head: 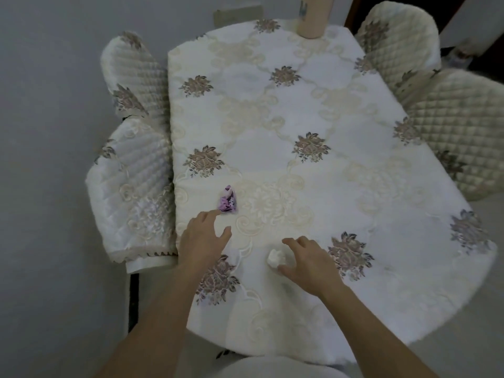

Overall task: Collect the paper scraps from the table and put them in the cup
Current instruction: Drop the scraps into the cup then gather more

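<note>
A crumpled purple-and-white paper scrap (227, 201) lies on the floral tablecloth near the table's left edge. My left hand (203, 238) is just below it, fingers spread, the index fingertip almost touching the scrap. A crumpled white paper scrap (276, 258) sits near the front of the table. My right hand (308, 264) curls around its right side, thumb below it and fingers above, holding nothing. A tall beige cup (313, 16) stands at the far edge of the table, partly cut off by the frame.
The table (300, 110) wears a white cloth with embroidered flowers. Quilted chairs stand on the left (131, 165) and on the right (450, 118). A grey wall fills the left side.
</note>
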`<state>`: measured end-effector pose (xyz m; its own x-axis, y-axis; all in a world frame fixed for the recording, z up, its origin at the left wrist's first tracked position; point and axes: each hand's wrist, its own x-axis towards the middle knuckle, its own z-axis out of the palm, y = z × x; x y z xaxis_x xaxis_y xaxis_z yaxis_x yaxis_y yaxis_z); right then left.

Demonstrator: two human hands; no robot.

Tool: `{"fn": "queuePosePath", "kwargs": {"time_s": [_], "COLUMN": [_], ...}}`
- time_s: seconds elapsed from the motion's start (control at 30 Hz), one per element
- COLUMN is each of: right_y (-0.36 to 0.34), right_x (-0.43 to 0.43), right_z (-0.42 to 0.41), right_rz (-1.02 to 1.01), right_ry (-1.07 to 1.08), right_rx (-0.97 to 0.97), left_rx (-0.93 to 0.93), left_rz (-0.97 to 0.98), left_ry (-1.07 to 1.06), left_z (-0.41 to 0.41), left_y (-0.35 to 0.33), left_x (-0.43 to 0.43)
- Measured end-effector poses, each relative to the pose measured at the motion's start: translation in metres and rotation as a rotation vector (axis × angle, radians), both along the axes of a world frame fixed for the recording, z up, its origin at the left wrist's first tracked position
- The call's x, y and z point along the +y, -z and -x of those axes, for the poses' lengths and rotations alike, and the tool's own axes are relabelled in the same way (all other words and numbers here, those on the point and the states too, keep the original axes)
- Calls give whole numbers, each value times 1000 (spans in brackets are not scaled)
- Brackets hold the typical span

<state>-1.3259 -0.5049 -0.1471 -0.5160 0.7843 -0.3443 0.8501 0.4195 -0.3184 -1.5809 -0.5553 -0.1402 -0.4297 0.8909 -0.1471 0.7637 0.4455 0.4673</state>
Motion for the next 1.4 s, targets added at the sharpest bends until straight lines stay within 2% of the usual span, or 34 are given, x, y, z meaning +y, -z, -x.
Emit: {"fn": "queuePosePath", "kwargs": {"time_s": [0.13, 0.33, 0.57, 0.8, 1.13, 1.4], "right_y": [15, 34, 52, 53, 24, -44], "right_x": [-9, -15, -22, -30, -21, 18], "right_z": [8, 26, 28, 23, 22, 5], "right_rz": [50, 61, -154, -180, 19, -93], "right_ry": [51, 135, 127, 213, 601, 672], "right_rx": [-38, -44, -64, -32, 291, 493], "left_rx": [-110, -172, -140, -174, -360, -500], "left_rz": [18, 78, 49, -14, -120, -288], "left_ry": [-52, -57, -20, 25, 43, 79], "left_z": [14, 32, 39, 37, 16, -32], "left_y": [19, 42, 64, 68, 33, -51], "left_x": [20, 54, 86, 86, 75, 61]}}
